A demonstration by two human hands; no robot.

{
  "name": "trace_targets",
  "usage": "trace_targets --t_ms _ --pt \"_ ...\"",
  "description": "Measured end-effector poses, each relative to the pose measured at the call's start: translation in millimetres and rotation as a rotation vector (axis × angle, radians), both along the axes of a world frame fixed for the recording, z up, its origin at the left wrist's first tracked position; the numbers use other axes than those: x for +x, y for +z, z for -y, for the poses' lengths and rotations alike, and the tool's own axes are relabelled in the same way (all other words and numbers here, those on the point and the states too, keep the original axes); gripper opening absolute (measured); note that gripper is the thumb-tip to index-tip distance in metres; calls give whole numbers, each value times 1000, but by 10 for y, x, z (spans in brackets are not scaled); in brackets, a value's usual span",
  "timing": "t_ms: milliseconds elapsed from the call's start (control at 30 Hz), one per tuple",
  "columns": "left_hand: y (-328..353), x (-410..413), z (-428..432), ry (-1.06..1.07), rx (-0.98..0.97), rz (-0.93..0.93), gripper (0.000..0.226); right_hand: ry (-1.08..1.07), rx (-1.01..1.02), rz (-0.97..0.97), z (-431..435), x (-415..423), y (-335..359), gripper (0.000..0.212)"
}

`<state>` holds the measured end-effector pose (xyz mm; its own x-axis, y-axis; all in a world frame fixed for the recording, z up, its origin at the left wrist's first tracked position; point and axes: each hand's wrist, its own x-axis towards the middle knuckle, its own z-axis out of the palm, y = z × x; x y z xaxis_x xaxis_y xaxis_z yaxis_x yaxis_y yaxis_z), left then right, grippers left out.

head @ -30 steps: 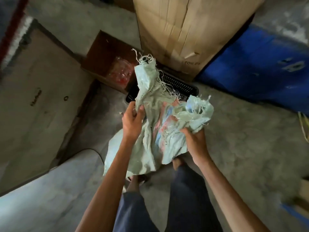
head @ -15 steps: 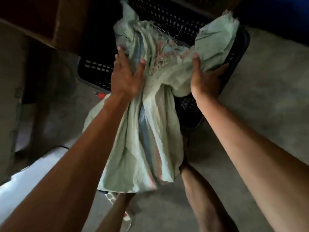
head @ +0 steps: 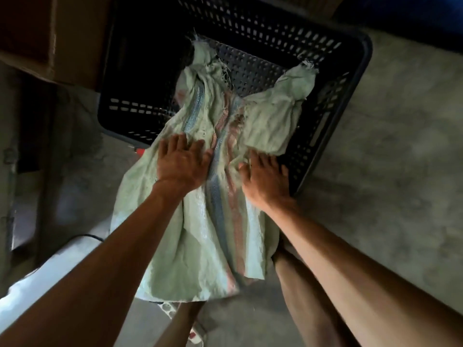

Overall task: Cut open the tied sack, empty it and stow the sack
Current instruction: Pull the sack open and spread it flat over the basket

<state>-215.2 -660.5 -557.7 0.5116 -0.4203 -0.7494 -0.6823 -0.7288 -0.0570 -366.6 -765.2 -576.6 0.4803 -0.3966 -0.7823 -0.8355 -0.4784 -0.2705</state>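
Pale green woven sack (head: 200, 221), blue and pink stripes down the middle, limp and crumpled. I see its upper part draped over the near rim and into a black perforated plastic crate (head: 355, 78); two frayed ends lie inside on the crate's slotted bottom, one toward the far left, one toward the right wall. The lower half hangs out over the rim toward the person's legs (head: 295, 291) and covers part of them.

My left hand (head: 183, 164) lies flat on the sack at the crate's near edge, fingers (head: 172, 146) spread, palm down, pressing the cloth, not gripping it. My right hand (head: 265, 176) is also on the sack, just beside the left, over the near right corner of the crate; fingers (head: 253, 159) splayed and pushing into the folds; can't tell if any cloth is pinched underneath.

Crate sits on a grey concrete floor (head: 400, 171). Brown cardboard box (head: 67, 38) at upper left, touching or just beside the crate's left side, can't tell which. A small red thing (head: 139, 152) peeks out at the crate's near left edge, too small to identify. Pale blurred shape at lower left, unclear. Patterned footwear (head: 170, 310) is visible under the sack's hem.
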Motion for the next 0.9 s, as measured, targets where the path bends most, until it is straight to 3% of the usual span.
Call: trace_targets --t_ms 100,300,433,700,767,900 --pt "-79 108 28 -56 31 10 63 -29 97 -93 59 37 -175 48" --pt "331 18 -269 73 -337 53 56 -31 -306 208 -281 -294 395 59" --pt "994 -249 -931 252 -407 61 56 -32 -410 271 -799 -628 980 58" --pt "1806 -833 -3135 617 -243 -70 55 -183 -271 15 -2399 -1345 1714 62" --pt "1791 -979 -3709 679 -180 -89 54 -209 -201 -57 -2851 -1599 1725 73" --pt "1466 -1217 -4692 677 9 -145 60 -158 -26 -207 -3640 -2040 1551 70"
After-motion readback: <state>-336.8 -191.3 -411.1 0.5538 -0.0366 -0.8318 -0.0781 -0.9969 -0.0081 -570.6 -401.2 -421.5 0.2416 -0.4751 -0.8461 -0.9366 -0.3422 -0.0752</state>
